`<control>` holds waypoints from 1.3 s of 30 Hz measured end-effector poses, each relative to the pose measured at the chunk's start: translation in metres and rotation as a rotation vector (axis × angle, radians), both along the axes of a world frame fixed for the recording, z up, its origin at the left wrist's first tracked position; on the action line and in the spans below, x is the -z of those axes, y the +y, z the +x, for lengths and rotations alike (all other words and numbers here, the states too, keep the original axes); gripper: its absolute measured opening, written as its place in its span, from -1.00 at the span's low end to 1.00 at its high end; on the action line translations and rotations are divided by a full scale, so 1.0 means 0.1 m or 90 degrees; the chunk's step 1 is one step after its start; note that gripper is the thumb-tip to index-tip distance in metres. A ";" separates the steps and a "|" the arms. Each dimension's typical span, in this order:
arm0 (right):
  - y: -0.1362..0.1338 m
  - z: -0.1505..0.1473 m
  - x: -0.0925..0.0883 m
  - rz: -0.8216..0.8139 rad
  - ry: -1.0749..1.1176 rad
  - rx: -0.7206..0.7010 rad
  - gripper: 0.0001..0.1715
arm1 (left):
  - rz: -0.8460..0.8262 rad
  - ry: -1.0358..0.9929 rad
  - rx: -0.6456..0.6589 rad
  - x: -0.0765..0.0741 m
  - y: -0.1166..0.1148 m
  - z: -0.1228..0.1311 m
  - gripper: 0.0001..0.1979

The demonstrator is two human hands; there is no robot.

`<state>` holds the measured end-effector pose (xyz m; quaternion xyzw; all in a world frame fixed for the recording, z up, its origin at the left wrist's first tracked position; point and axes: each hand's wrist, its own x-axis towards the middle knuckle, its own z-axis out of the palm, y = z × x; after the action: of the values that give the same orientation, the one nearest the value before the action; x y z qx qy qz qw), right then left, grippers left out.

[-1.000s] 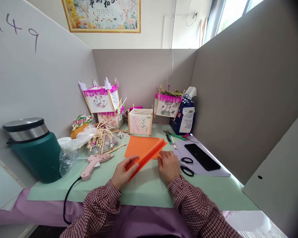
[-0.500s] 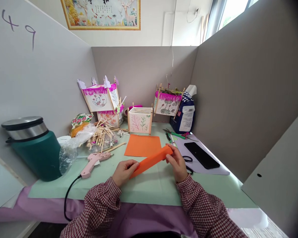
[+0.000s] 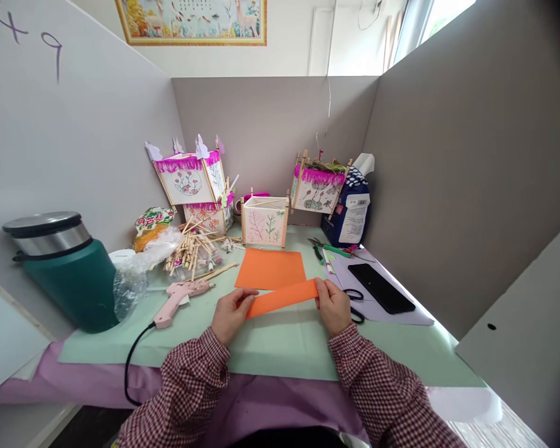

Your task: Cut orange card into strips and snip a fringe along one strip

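Observation:
My left hand [image 3: 231, 313] pinches the left end of a narrow orange paper strip [image 3: 282, 297], and my right hand [image 3: 335, 306] pinches its right end. The strip is held a little above the pale green mat [image 3: 280, 345], stretched almost level between both hands. Just behind it a larger orange paper sheet [image 3: 270, 269] lies flat on the mat.
A pink glue gun [image 3: 180, 298] with black cord lies left. Black scissors [image 3: 353, 303] and a black phone [image 3: 381, 287] rest right. Behind stand paper lanterns [image 3: 264, 221], a stick pile [image 3: 193, 252], green pliers [image 3: 326, 250], a blue bag [image 3: 350, 211] and a teal flask [image 3: 65, 270].
The orange strip was lifted away from the larger sheet and turned from a slant to nearly level. My right hand shifted from the sheet to the strip's right end.

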<state>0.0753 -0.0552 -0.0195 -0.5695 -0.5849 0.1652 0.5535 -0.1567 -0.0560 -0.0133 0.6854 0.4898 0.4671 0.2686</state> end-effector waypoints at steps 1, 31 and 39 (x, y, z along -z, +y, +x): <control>0.00 0.00 0.01 0.007 -0.065 0.022 -0.48 | 0.012 0.022 -0.035 0.01 0.00 0.00 -0.77; -0.31 0.50 0.18 -0.031 -0.630 0.217 -0.88 | 0.236 0.461 0.053 -0.02 -0.19 0.51 -0.71; -0.42 0.60 0.11 -0.118 -0.577 0.254 -0.77 | 0.245 0.455 0.086 0.02 -0.16 0.48 -0.91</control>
<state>0.1357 -0.0972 -0.0307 -0.7315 -0.6289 -0.1563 0.2120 -0.1084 -0.0725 -0.0158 0.8727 0.4102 0.2639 -0.0213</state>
